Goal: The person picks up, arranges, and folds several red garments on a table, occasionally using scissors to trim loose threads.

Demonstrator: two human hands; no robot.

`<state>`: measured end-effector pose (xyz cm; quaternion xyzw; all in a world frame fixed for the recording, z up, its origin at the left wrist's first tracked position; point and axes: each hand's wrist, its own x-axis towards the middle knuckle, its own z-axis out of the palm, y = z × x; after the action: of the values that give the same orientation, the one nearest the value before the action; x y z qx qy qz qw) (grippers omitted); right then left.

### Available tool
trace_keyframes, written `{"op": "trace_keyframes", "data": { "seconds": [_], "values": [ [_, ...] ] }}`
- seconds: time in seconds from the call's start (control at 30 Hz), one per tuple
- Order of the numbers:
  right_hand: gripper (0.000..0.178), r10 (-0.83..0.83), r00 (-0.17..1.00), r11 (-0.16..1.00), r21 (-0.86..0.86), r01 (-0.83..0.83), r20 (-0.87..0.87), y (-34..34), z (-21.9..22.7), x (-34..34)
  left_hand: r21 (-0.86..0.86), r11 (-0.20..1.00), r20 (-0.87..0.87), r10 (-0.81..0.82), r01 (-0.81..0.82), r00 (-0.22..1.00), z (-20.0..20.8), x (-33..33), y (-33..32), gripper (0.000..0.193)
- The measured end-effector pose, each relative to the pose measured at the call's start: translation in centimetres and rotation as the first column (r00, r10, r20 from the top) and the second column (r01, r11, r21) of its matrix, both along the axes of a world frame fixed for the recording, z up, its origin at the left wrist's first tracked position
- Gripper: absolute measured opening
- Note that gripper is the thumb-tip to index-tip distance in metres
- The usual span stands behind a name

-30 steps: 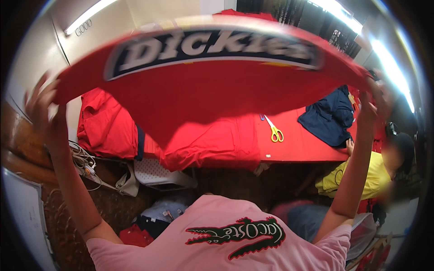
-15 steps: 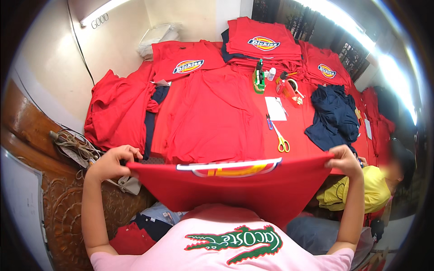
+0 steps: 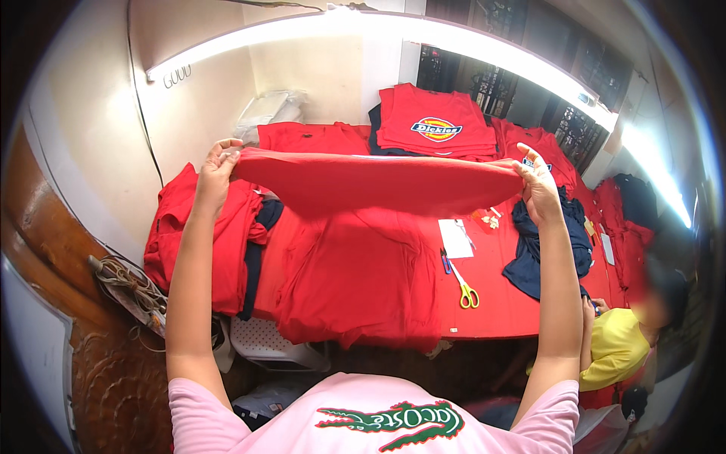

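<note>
My left hand [image 3: 219,172] and my right hand [image 3: 538,181] are raised out over the table, each pinching an upper corner of a red shirt [image 3: 370,185]. It is pulled wide between them in the air, sagging a little in the middle. Only a sliver of its print shows along the top edge. Below it, another red shirt [image 3: 363,280] lies spread, draping over the table's near edge. To the right of that lie yellow-handled scissors [image 3: 470,297], a small blue tool [image 3: 445,262] and a white paper [image 3: 456,238]. The raised shirt hides the bottles behind it.
A stack of printed red shirts [image 3: 437,102] stands at the back. Crumpled red garments [image 3: 198,242] lie left, a navy garment [image 3: 525,253] right. A white stool [image 3: 276,344] is under the front edge. A person in yellow [image 3: 616,342] sits at right; coiled cable [image 3: 130,284] hangs at left.
Both my hands have risen and moved forward, carrying the red shirt from close to my body out over the table. Its print has turned mostly out of sight.
</note>
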<state>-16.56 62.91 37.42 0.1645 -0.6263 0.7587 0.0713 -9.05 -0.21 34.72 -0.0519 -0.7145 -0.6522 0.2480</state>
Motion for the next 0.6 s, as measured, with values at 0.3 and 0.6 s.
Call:
{"op": "trace_keyframes", "data": {
  "seconds": [0.3,0.6],
  "values": [
    [0.05,0.099,0.923,0.753,0.578,-0.314,0.372,0.5,-10.1,5.3,-0.293,0.9,0.491,-0.147,0.322,0.859,-9.8,6.5,-2.3,0.02],
    [0.036,0.976,-0.043,-0.201,0.811,-0.55,0.213,-8.2,12.2,21.8,-0.534,0.51,0.021,-0.79,0.675,0.613,6.6,20.3,1.6,0.029]
  ]
}}
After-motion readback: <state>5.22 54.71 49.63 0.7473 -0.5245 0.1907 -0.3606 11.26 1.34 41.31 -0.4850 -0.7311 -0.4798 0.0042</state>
